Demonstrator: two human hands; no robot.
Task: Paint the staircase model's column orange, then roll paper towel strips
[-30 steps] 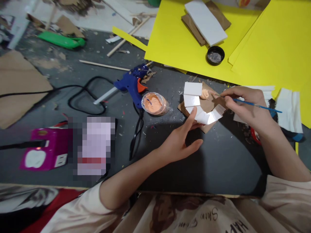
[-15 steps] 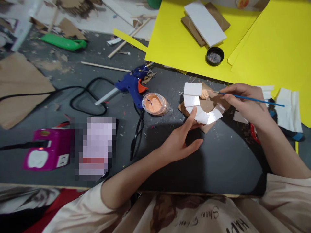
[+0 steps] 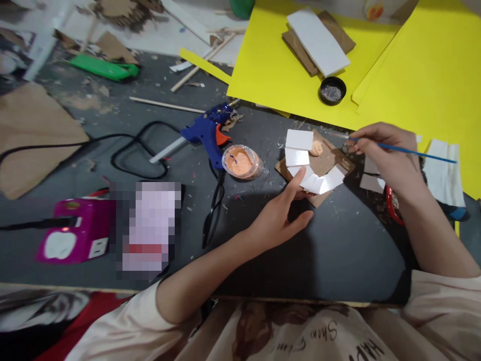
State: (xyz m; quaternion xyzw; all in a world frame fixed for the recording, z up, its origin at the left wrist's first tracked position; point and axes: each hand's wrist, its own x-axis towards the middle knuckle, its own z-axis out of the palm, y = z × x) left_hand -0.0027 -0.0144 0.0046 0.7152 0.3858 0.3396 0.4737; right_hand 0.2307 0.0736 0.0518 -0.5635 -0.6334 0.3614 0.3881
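My right hand (image 3: 389,150) pinches a blue-handled paintbrush (image 3: 402,149). The brush tip is held to the right of a dab of peach paint (image 3: 316,148), apart from it. That dab sits on a brown cardboard piece (image 3: 323,136), where several white rectangular pieces (image 3: 296,156) form a partial ring. My left hand (image 3: 280,215) is open, its index fingertip resting on one white piece and its thumb spread away; the other fingers are partly hidden beneath the ring's near side. Left of the ring stands a clear tub of peach paint (image 3: 240,161).
A blue glue gun (image 3: 205,130) with its cable lies beside the tub. A purple box (image 3: 77,230) and a blurred-out phone-like object (image 3: 152,225) are at the left. Yellow sheets (image 3: 263,65) carry a black cap (image 3: 332,91) and a white board (image 3: 319,42). Red-handled scissors (image 3: 393,205) lie under my right forearm.
My right hand has drawn the paintbrush to the right, so its tip has left the peach dab. The left hand stays on the white ring. The view has shifted slightly.
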